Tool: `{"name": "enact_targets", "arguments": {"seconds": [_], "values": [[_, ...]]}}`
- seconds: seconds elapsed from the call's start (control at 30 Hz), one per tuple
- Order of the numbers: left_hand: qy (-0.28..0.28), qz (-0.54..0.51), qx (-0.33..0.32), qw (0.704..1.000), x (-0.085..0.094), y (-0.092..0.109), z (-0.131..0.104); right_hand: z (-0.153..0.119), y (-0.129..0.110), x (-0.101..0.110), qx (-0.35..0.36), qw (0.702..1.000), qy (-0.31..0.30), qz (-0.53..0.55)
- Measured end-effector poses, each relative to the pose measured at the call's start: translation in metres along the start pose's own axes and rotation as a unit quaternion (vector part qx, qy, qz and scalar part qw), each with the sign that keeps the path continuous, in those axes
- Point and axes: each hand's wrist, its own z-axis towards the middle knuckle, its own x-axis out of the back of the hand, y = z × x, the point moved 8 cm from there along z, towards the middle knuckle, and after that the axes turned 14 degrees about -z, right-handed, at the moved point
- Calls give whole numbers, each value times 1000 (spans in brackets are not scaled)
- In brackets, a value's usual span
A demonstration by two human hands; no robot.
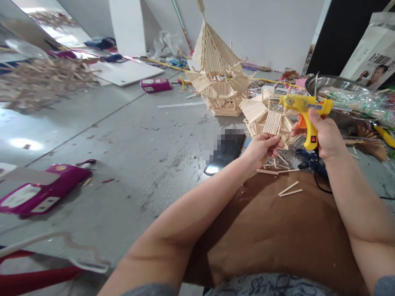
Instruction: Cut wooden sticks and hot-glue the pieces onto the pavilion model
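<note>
My left hand (266, 149) pinches the lower edge of a small panel of wooden sticks (273, 122). In my right hand (327, 133) is a yellow glue gun (308, 106), its nozzle pointing left, just above and to the right of the panel. Behind the panel sits a low stick structure (253, 110), partly hidden by it and by my hands. A taller stick pagoda (217, 61) with a pointed roof stands farther back. Loose sticks (290, 189) lie on the brown cloth (277, 230) over my lap.
A dark phone (226, 150) lies left of my left hand. Blue pliers (311, 162) are below the glue gun, beside its black cable. A metal bowl (327, 80) with wrapped sticks stands at the right. Purple power strips (61, 181) and a stick pile (46, 82) are left.
</note>
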Motion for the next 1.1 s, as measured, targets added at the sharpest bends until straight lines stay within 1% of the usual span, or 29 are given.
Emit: {"name": "enact_targets", "arguments": {"seconds": [0.17,0.33,0.53,0.73,0.97,1.1], "values": [[-5,16,-9,1000,1,-1,1,0,-4,0,20,1000,-5,-9],[6,28,-24,999,3,3,1,0,-2,2,8,999,3,-48],[9,29,-26,999,4,2,3,-1,-3,1,-6,996,-2,-88],[15,20,-36,999,5,3,2,-2,-4,4,-17,996,4,-91],[11,22,-39,999,5,4,1,0,-2,10,-11,996,-5,-86],[6,19,-43,999,6,4,2,0,-6,14,0,999,-2,-52]]}}
